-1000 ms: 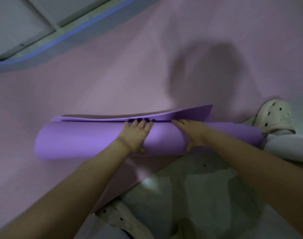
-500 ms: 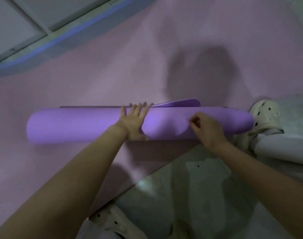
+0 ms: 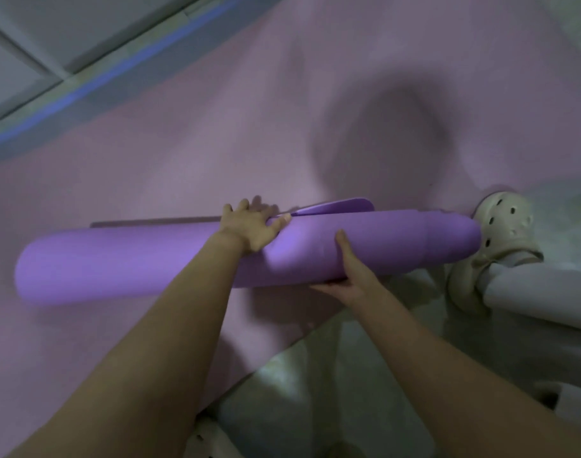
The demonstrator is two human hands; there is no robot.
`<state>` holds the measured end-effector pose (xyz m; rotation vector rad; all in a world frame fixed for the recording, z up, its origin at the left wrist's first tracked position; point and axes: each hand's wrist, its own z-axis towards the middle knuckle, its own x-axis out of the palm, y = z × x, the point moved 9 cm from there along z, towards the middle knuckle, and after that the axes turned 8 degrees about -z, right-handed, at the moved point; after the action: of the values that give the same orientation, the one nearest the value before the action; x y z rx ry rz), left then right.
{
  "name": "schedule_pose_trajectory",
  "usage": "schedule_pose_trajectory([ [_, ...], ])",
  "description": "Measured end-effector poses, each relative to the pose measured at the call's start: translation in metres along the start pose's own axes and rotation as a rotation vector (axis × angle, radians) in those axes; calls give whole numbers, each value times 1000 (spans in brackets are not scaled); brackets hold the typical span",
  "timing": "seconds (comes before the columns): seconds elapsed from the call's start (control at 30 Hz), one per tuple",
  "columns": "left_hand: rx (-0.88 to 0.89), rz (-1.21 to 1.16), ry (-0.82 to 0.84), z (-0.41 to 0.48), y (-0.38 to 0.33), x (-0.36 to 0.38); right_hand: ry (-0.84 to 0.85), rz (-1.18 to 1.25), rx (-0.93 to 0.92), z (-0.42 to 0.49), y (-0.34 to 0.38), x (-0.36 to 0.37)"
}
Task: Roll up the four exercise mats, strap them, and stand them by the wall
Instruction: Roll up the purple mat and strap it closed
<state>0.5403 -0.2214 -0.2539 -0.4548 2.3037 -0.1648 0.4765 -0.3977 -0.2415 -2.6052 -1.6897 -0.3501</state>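
A purple exercise mat (image 3: 124, 262), rolled into a long tube, lies crosswise on a flat pink mat (image 3: 183, 153). Its loose end flap (image 3: 338, 206) sticks up at the far side, right of centre. My left hand (image 3: 249, 226) lies spread over the top of the roll, fingers reaching the far side by the flap. My right hand (image 3: 348, 276) grips the roll from the near side, thumb on top and fingers curled under it. The right end of the roll touches my shoe. No strap is visible.
My pale clog (image 3: 504, 226) and trouser leg (image 3: 540, 299) are at the right; another clog (image 3: 210, 438) shows at the bottom. Greenish tiled floor (image 3: 315, 391) lies near me. A blue mat edge (image 3: 110, 77) and the wall base (image 3: 67, 24) run along the upper left.
The flap has been rolled almost fully onto the tube. My right hand moved from the top of the roll to its near underside. My left hand stayed on top.
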Motion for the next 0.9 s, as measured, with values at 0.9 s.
schedule_pose_trajectory([
  [0.9,113,-540,-556,-126,-49,-122,231,-265,-529,-135,80,54],
])
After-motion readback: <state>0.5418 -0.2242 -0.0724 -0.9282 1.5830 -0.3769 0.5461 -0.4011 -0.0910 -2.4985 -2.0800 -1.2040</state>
